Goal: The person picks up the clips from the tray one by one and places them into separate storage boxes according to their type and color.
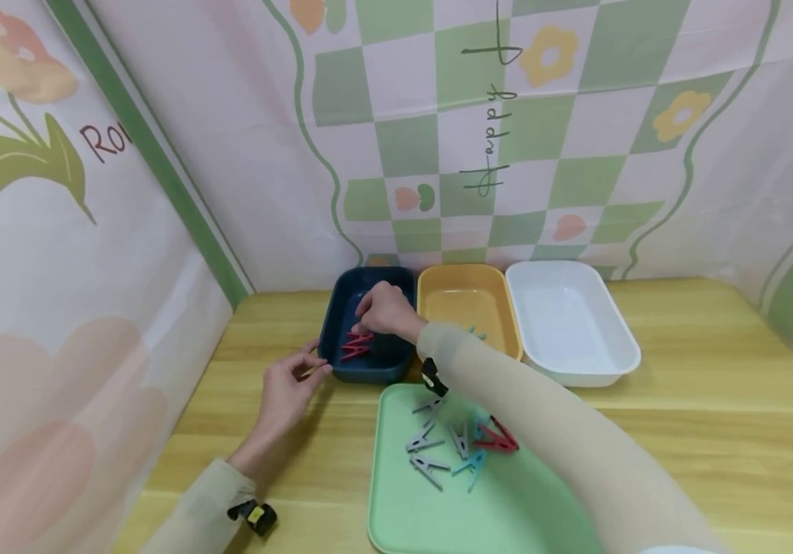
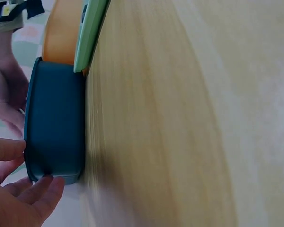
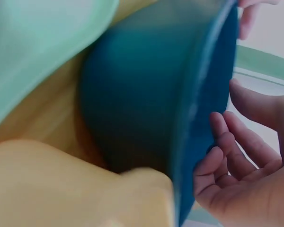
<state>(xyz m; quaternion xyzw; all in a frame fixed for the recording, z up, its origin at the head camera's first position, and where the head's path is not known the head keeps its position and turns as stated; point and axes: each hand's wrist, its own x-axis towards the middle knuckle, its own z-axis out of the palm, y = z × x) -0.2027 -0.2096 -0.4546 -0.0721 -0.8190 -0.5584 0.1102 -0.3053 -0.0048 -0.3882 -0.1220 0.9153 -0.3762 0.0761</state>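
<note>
My right hand (image 1: 388,309) reaches into the dark blue bin (image 1: 369,375). Red clothespins (image 1: 355,351) lie in the bin, just below its fingertips. In the right wrist view the fingers (image 3: 248,142) are loosely bent, the thumb stands apart from them, and no clothespin shows between. My left hand (image 1: 288,392) holds the bin's near left corner; in the left wrist view its thumb is at the rim and other fingers (image 2: 49,196) lie against the outer wall. Grey clothespins (image 1: 428,469), blue ones (image 1: 471,466) and red ones (image 1: 496,438) lie on the green tray (image 1: 403,523).
A yellow bin (image 1: 466,304) stands right of the dark blue one, with a bluish clothespin (image 1: 477,334) partly behind the right sleeve. A white bin (image 1: 566,323) follows on the right. The right forearm crosses over the tray. Printed cloth (image 1: 396,138) hangs behind the wooden table (image 1: 715,369).
</note>
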